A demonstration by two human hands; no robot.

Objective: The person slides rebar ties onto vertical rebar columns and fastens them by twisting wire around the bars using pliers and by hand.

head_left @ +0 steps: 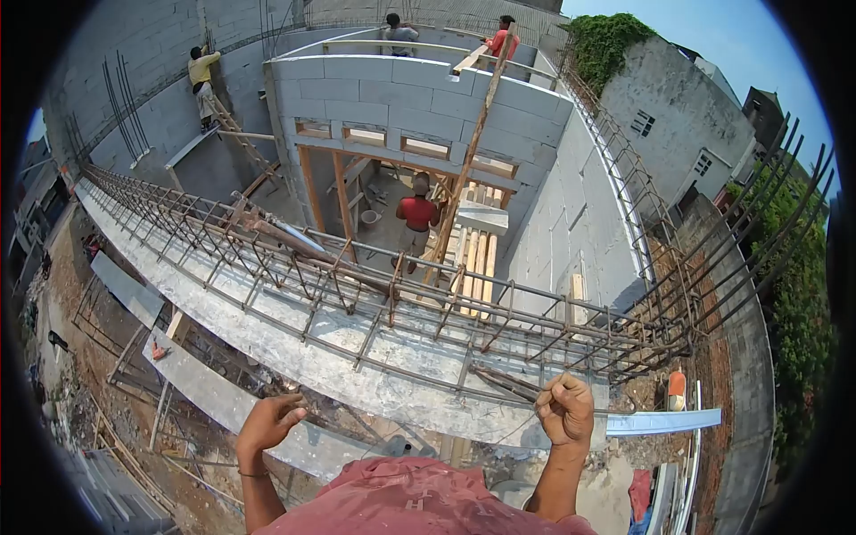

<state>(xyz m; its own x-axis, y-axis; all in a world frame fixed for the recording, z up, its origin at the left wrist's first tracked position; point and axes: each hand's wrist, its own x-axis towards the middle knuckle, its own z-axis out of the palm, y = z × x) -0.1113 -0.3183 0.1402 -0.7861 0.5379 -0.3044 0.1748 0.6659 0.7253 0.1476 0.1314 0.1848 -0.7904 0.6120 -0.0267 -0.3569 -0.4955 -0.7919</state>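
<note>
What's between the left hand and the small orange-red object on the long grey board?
In the head view, only a bare-looking stretch of the long grey board shows between the small orange-red object and the left hand.

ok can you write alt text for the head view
A person's right hand, fingers pinched, is beside a steel rebar cage on a pale concrete ledge, while the left hand is loosely curled. Beyond the cage, other workers are among grey block walls on a sunlit building site.
</note>
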